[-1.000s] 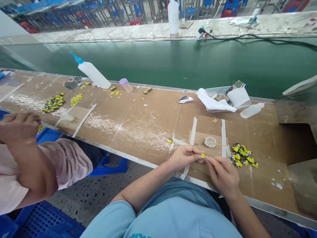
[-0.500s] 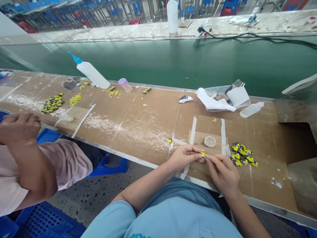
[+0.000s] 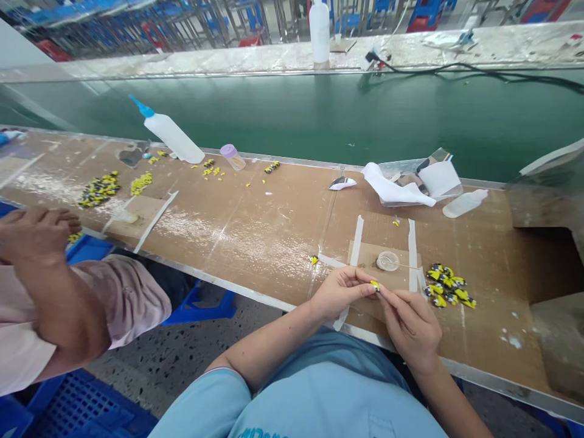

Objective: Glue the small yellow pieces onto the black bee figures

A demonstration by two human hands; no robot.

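Head view: left hand (image 3: 344, 292) and right hand (image 3: 409, 325) pinch a small yellow piece (image 3: 375, 285).

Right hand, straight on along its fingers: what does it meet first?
The small yellow-and-black piece pinched in the left hand. The right hand's fingertips look at or touching it, though depth is hard to judge from this view.

Behind the bench (image 3: 255, 243) runs a green conveyor belt (image 3: 292, 109), and a white squeeze bottle (image 3: 172, 139) with a blue tip lies near a small purple-lidded jar (image 3: 232, 157). Further right, what looks like crumpled white paper (image 3: 392, 187) sits in a clear tray (image 3: 387, 167), with a blue stool (image 3: 201, 304) down on the floor.
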